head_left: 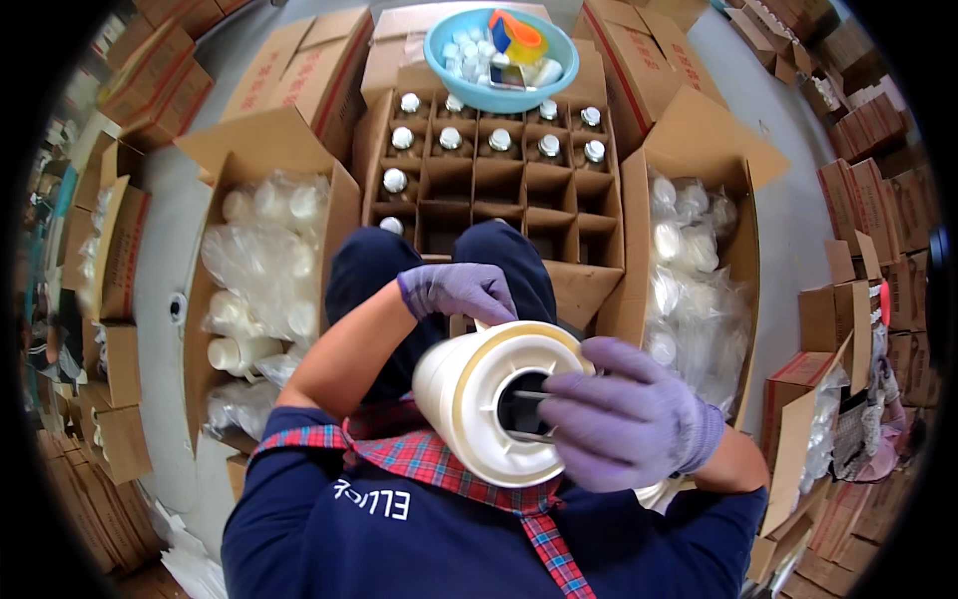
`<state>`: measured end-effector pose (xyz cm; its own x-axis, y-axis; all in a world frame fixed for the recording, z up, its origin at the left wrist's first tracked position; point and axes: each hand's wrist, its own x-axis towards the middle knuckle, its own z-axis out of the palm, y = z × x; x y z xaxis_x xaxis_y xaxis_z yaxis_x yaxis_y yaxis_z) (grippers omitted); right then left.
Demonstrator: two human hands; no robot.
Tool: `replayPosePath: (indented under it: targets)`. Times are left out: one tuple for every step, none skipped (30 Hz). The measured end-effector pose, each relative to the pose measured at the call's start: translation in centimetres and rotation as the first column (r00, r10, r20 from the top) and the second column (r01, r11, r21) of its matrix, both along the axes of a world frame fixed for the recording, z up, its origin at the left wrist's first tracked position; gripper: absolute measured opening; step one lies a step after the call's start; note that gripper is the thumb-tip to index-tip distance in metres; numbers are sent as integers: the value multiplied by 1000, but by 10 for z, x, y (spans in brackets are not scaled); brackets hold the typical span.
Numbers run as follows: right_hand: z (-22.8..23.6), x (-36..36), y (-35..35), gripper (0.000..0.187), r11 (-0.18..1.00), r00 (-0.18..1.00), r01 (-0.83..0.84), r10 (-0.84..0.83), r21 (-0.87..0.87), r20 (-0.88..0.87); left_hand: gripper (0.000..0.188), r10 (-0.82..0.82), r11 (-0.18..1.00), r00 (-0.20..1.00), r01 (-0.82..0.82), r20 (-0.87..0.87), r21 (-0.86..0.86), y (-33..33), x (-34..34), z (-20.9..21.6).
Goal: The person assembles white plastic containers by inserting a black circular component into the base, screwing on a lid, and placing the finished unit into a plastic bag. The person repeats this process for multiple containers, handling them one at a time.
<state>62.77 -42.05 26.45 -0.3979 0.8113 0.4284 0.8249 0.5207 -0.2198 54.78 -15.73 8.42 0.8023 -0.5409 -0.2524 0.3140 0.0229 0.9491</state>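
A white cylindrical container point(449, 399) with a yellowish ring and a round dark opening lies tilted over my lap, its open end toward the right. At its top edge, my gloved left hand point(464, 292) is closed, with fingers curled down onto the rim or a small handle there. My gloved right hand point(639, 419) is at the opening, its fingertips reaching over the hole. Those fingers are smeared by motion. Thin pale strips show beside them in the opening; what they belong to, I cannot make out.
Ahead stands a divided carton point(499, 180) with several silver-capped bottles. On its far side sits a blue basin point(439, 62) with white caps and an orange-handled scoop point(517, 36). Open cartons with bagged white containers point(259, 250) point(689, 240) flank me. Stacked cartons line both sides.
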Motion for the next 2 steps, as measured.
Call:
replayPosePath:
  targets:
    - [-2, -3, 1, 28, 999, 998, -50, 49, 16, 40, 31, -121, 992, 992, 119, 33, 48, -6, 12, -9]
    - [-2, 0, 0, 31, 998, 996, -45, 49, -48, 73, 31, -129, 992, 991, 128, 31, 17, -15, 13, -17]
